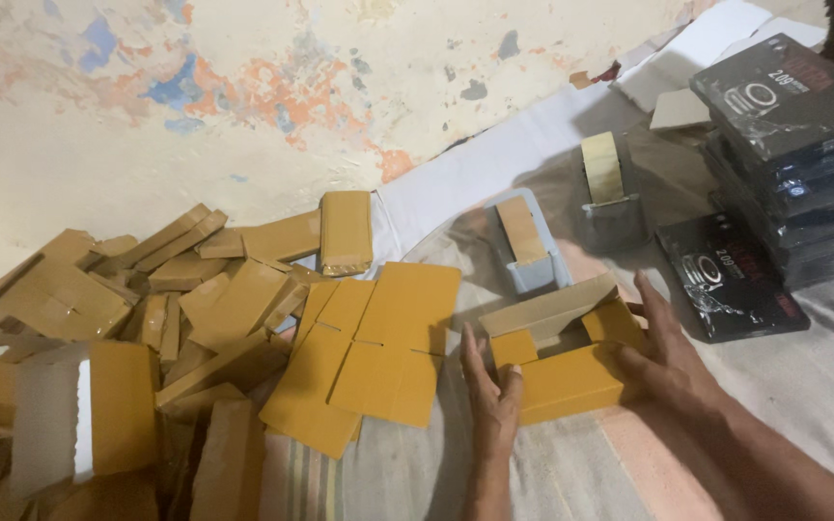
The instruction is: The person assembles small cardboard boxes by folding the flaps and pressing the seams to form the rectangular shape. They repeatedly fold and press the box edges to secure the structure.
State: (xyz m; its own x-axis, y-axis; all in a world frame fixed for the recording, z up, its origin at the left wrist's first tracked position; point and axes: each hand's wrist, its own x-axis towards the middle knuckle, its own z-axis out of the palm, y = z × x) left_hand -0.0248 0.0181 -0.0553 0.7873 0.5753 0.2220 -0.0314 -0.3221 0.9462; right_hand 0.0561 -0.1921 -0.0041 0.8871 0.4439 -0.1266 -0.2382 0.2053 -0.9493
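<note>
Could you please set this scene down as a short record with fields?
Left hand: left hand flat against the left end of the yellow cardboard box
Right hand: right hand pressed on the box's right end
Box state: partly folded, top flaps open
Beside the box: flat unfolded carton blank on the striped cloth
Left side: pile of folded yellow boxes by the peeling wall
Behind: two tape dispensers
Far right: stack of black packages

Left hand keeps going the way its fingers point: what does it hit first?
Probably the flat yellow unfolded cardboard blank, or the grey tape dispenser beyond; left hand already touches the half-folded yellow cardboard box. Depth is unclear.
</note>
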